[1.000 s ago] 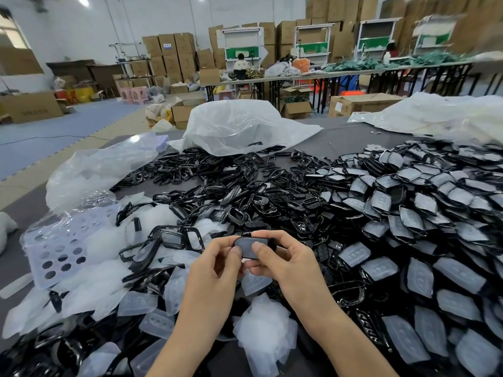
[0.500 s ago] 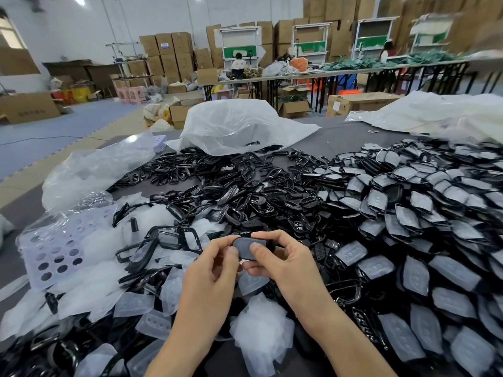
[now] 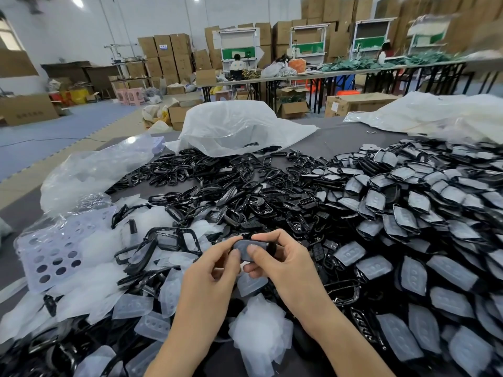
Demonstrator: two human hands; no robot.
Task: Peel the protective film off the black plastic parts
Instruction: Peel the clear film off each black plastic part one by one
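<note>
While the grey table (image 3: 340,142) carries everything, the biggest mass on it is the heap of filmed parts (image 3: 408,213) banked up on the right, every one wearing its cloudy skin. Centre stage, the stripped frames (image 3: 231,191) lie in a glossy black sprawl. Down the near left drift the peeled films (image 3: 89,281), pale and limp, some lapping onto a lavender perforated tray (image 3: 49,257). Plenty left to do, by my reckoning.

Now to the action, low and central, above the scraps: one black part (image 3: 243,246), greyish across its face, so I judge the film is on it. To do this step well, pin the part steady by its edges and work a nail under one corner of the film. Then it's a slow, low pull across the face, so the skin comes away whole rather than tearing. Whether a corner has lifted, I can't tell; it's too small to read.

And the grip! The left hand (image 3: 209,273) is curled in tight, thumb and forefinger pinching the part's left end. The right hand (image 3: 283,262) is closed round the other end, forefinger hooked over the top edge, thumb (image 3: 254,253) pressed on the filmed face. Both hands on the one piece, nothing else in either, and the part held up clear of the piles beneath.
</note>
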